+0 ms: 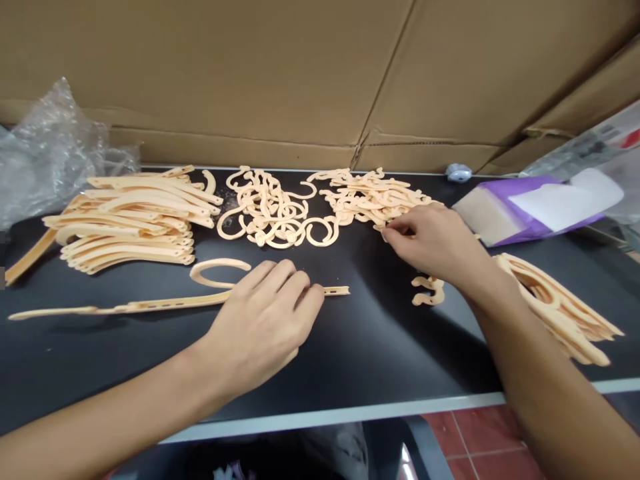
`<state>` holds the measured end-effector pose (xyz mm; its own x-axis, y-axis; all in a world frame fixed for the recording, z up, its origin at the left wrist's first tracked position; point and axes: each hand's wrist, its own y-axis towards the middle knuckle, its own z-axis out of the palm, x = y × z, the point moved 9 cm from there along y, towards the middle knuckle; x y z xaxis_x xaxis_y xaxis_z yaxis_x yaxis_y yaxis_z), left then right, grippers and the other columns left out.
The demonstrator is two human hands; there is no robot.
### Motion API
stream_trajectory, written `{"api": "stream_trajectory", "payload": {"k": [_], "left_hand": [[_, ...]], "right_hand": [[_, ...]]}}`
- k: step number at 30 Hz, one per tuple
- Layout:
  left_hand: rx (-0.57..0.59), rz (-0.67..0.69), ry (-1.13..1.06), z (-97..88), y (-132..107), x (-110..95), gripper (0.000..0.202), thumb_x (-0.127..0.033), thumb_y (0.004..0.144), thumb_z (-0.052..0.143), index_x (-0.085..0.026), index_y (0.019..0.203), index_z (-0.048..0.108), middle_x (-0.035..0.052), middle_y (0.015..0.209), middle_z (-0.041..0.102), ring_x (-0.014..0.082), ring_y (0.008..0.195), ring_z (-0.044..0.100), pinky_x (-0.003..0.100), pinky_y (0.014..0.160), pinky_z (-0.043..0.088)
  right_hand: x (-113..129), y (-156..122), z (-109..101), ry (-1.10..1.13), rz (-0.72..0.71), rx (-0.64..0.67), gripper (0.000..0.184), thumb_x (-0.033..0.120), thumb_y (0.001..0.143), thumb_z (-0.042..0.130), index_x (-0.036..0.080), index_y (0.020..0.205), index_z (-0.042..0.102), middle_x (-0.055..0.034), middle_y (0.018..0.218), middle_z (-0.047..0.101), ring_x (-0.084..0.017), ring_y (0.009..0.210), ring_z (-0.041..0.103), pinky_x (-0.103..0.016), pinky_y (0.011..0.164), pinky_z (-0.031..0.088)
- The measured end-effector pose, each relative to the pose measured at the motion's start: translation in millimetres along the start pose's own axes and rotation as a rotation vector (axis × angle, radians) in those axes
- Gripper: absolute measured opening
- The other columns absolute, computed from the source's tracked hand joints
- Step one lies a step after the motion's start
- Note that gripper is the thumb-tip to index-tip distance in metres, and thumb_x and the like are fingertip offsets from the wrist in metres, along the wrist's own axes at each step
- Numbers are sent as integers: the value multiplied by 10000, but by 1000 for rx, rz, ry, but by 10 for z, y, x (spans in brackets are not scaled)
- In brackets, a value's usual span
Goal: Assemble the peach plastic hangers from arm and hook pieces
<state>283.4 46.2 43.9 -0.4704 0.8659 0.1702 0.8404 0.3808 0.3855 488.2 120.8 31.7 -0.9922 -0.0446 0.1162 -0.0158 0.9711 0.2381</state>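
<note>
My left hand (265, 320) is closed around a long, peach-coloured plastic hanger (170, 303), which lies nearly level just above or on the dark table. A curved hanger hook (213, 265) sticks out to the left from under its fingers. At the right edge of a pile of small wavy plastic pieces (370, 193), my right hand (435, 243) has its thumb and fingers pinched together. Whatever is between those fingertips is hidden. Two small curved pieces (431, 293) lie on the table below the right wrist.
Hanger arms (135, 217) are stacked at the left, beside heaped hooks (270, 213). Hangers (555, 307) lie at the right, partly behind my forearm. A purple-and-white packet (540, 207), clear plastic wrap (60, 153) and a cardboard wall (240, 73) border the dark table (350, 373).
</note>
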Motion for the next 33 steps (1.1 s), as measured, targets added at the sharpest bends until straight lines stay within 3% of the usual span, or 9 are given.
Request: {"api": "stream_trajectory", "payload": {"k": [4,9,12,17,23,26,29,33], "left_hand": [[15,-17,19,10,9,21,257,-26,789,517,-139,956,675,47,803,627,242,782,570,382,708,442],[38,-37,23,38,12,31,205,-65,804,545,-157,945,662,39,799,622,235,772,567,373,692,425],[61,-45,46,69,15,34,244,-78,814,552,-174,1017,648,37,830,626,230,767,560,372,705,420],[109,-65,83,120,26,55,215,-95,837,573,-192,1016,644,36,871,638,234,790,569,367,706,418],[57,-48,112,99,47,88,164,-94,856,587,-181,980,650,30,808,633,229,729,565,361,681,411],[23,-56,85,83,44,119,119,-117,903,545,-167,933,648,47,811,633,221,700,559,355,673,418],[14,-69,64,77,42,148,140,-154,948,507,-162,904,639,58,820,632,226,707,569,356,666,427],[23,-80,51,73,48,179,136,-196,960,511,-163,883,619,60,834,623,233,719,587,358,645,441]], "right_hand": [[7,14,25,-6,55,-9,339,426,854,624,210,598,671,-68,639,670,-262,725,613,-363,678,389],[11,-4,-27,-111,84,3,298,324,863,579,194,615,682,-111,687,691,-268,744,604,-357,652,361],[14,-32,-161,-179,104,-17,234,257,809,557,174,649,706,-121,690,697,-261,724,592,-350,616,332],[-127,-152,-604,-270,259,-277,185,289,686,558,189,687,714,-78,668,662,-246,677,572,-311,546,258],[-287,-318,-982,-4,296,-542,151,237,689,565,165,619,676,-18,558,579,-150,590,544,-317,619,383],[-345,-368,-1073,174,319,-635,146,192,712,581,147,653,707,-17,580,612,-119,568,534,-289,595,399],[-350,-323,-1005,426,286,-591,150,159,744,598,140,640,705,-5,559,607,-102,547,517,-257,532,366],[-104,-168,-730,604,71,-252,170,227,806,629,160,664,694,6,603,623,-103,567,505,-255,515,341]]}}
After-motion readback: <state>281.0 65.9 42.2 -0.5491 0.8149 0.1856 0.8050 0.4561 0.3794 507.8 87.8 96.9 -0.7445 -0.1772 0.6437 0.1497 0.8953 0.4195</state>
